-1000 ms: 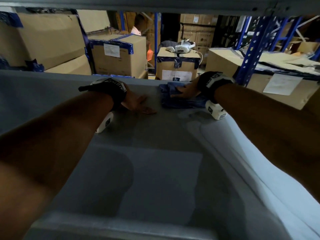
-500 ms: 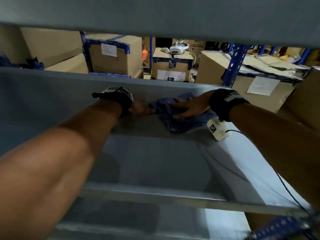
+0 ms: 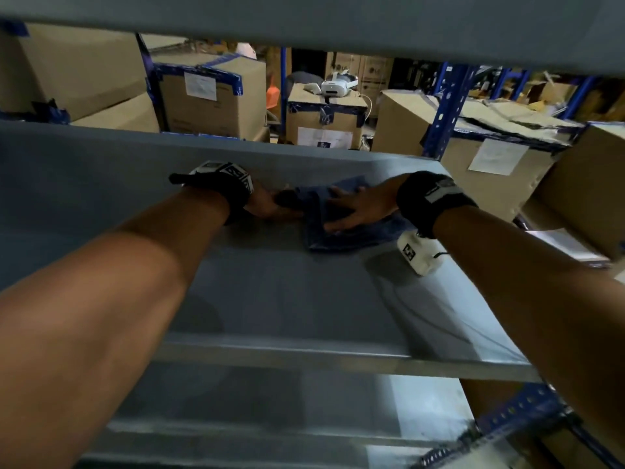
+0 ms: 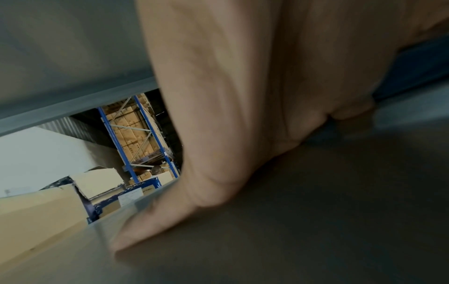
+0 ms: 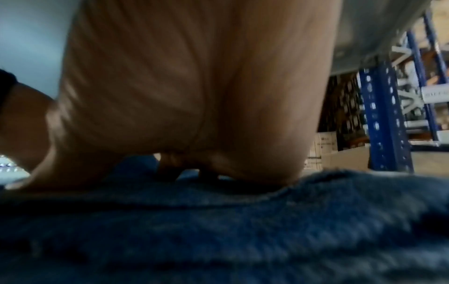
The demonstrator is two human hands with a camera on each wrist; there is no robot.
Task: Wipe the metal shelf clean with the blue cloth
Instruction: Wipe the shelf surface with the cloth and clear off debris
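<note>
The blue cloth lies rumpled near the far edge of the grey metal shelf. My right hand lies flat on it with fingers spread, pressing it onto the shelf. In the right wrist view the palm sits on the blue cloth. My left hand rests on the bare shelf just left of the cloth, its fingertips at the cloth's edge. The left wrist view shows the left hand planted on the shelf, thumb stretched out flat.
Another grey shelf hangs low overhead. Behind the far edge stand cardboard boxes and a blue rack upright. A white headset sits on one box. A lower shelf shows beneath the near edge.
My right hand has slid the cloth leftward until it meets the left hand, and the cloth has bunched. The head view has pulled back and lowered.
</note>
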